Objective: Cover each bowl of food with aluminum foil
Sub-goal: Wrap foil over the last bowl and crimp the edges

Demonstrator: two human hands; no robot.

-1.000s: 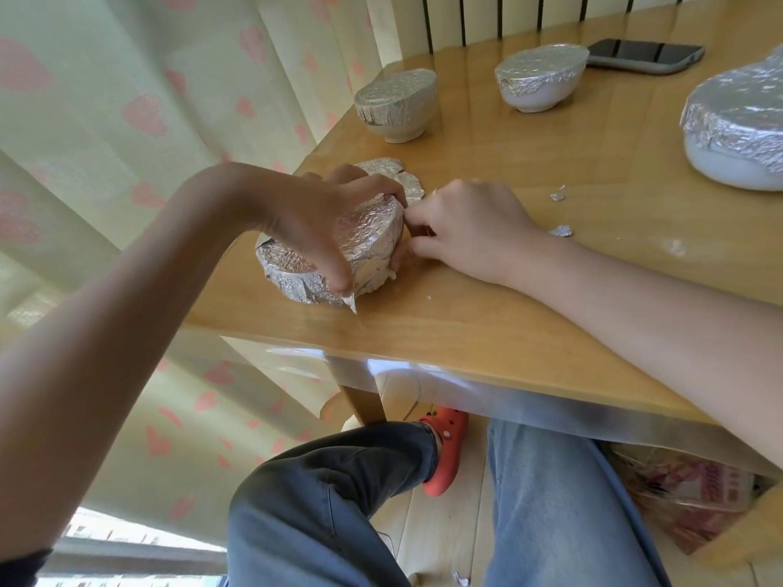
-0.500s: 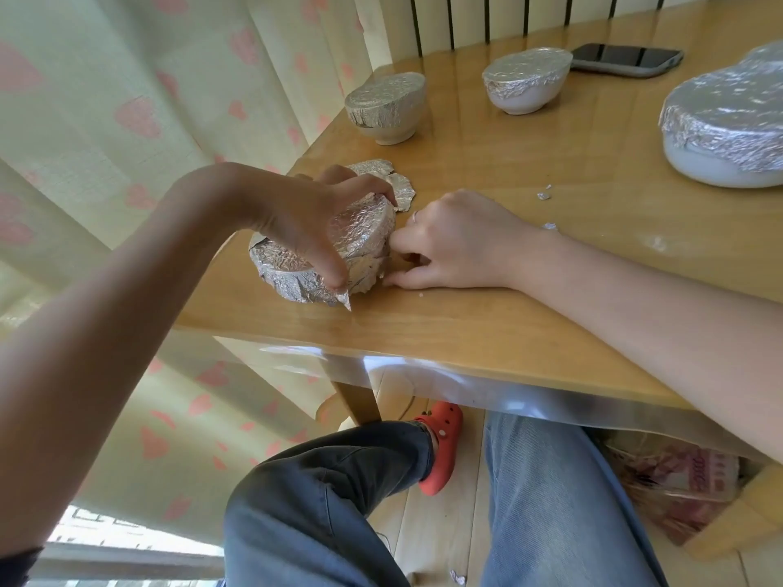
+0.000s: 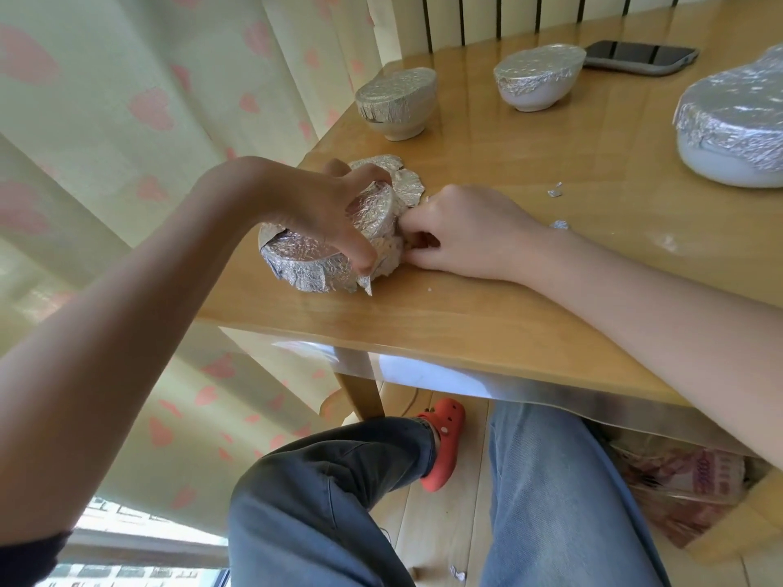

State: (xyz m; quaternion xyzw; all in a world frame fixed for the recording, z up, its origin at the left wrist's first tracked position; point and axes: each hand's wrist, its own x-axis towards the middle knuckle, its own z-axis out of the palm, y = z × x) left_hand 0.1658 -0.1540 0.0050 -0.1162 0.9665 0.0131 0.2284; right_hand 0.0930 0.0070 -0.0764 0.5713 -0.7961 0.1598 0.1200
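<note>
A small bowl wrapped in crinkled aluminum foil [image 3: 305,260] sits near the table's left front corner. My left hand [image 3: 326,205] grips it from above, fingers curled over its top and sides. My right hand [image 3: 462,230] lies on the table against the bowl's right side, its fingertips pinching the foil at the bowl's lower edge. Loose foil pieces [image 3: 398,175] lie just behind the bowl. Three more foil-covered bowls stand farther back: a beige one [image 3: 396,103], a white one [image 3: 536,78] and a large white one [image 3: 733,133] at the right edge.
A dark phone [image 3: 640,57] lies at the back of the wooden table [image 3: 529,298]. Small foil scraps [image 3: 555,190] dot the tabletop right of my hands. A heart-patterned curtain hangs to the left. My jeans-clad legs and an orange shoe [image 3: 442,442] are under the table.
My right hand has shifted lower on the bowl's right side and now works the foil near the base. My left hand keeps its grip on top. The view has drifted slightly.
</note>
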